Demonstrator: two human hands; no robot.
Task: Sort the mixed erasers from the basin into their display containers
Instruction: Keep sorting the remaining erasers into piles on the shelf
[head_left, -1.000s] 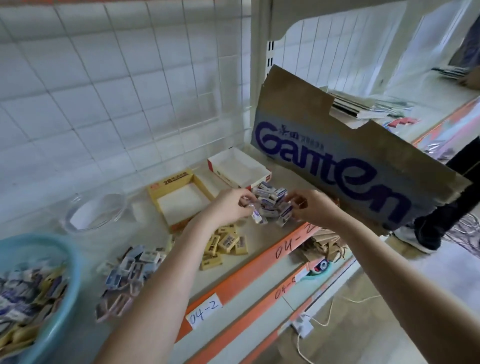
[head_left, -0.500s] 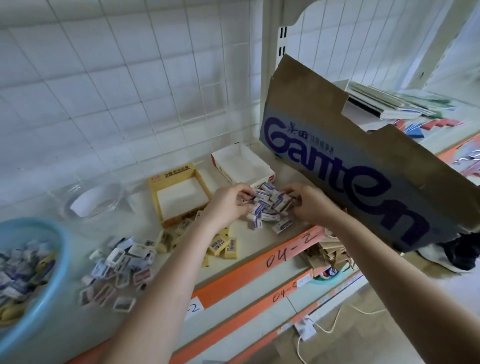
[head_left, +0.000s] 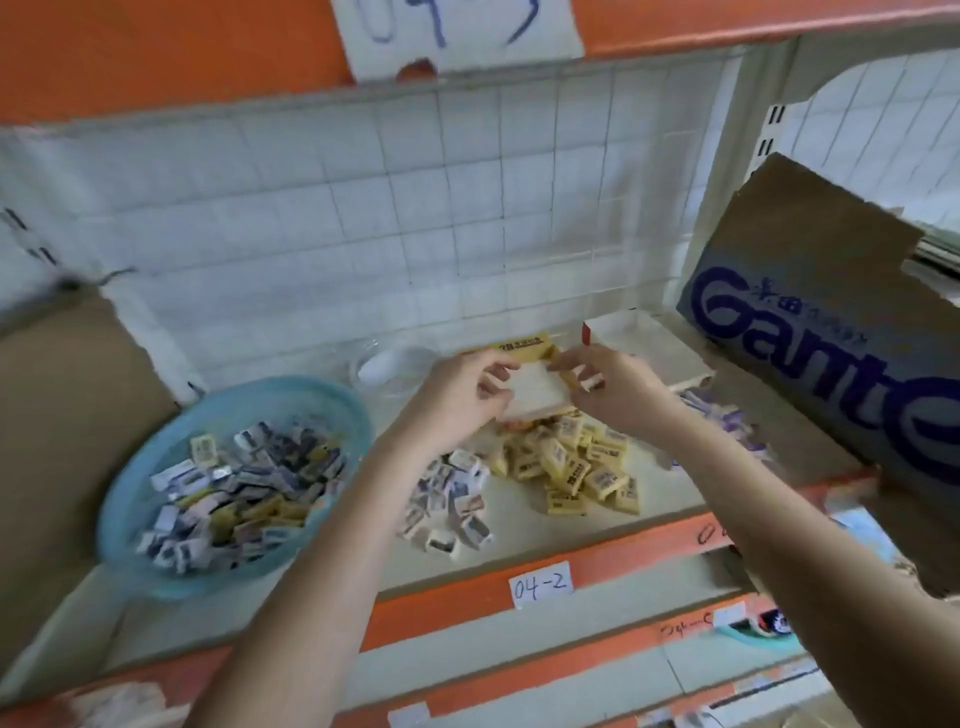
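Your shelf (head_left: 524, 519) is hemmed in. A printed cardboard sheet (head_left: 831, 364) leans over its right end and a plain cardboard panel (head_left: 67, 415) stands at its left. The wire grid wall (head_left: 363, 218) closes the back, and the orange front edge (head_left: 457, 605) is nearest you.

The blue basin (head_left: 124, 499) sits at the left, just beside the plain panel and close to the front edge, heaped with mixed erasers (head_left: 244, 483). Right of it lies a heap of white-and-blue erasers (head_left: 452, 509), with the yellow erasers (head_left: 571, 467) just beside them. A blurred purple heap (head_left: 727, 426) lies under the printed sheet. The only open room is the bare strip between these heaps and the front edge.

Half a second ago both your hands were in the purple heap by the red-and-white box (head_left: 654, 338). They have since come left to the yellow box (head_left: 535, 387). It lay flat on the shelf then and is now tipped up over the yellow erasers.

Your left hand (head_left: 457, 400) grips the box's left side, fingers (head_left: 491, 387) curled round its near edge. Your right hand (head_left: 608, 389) pinches the right wall between thumb and fingers. A small white piece by those fingers is too blurred to name.
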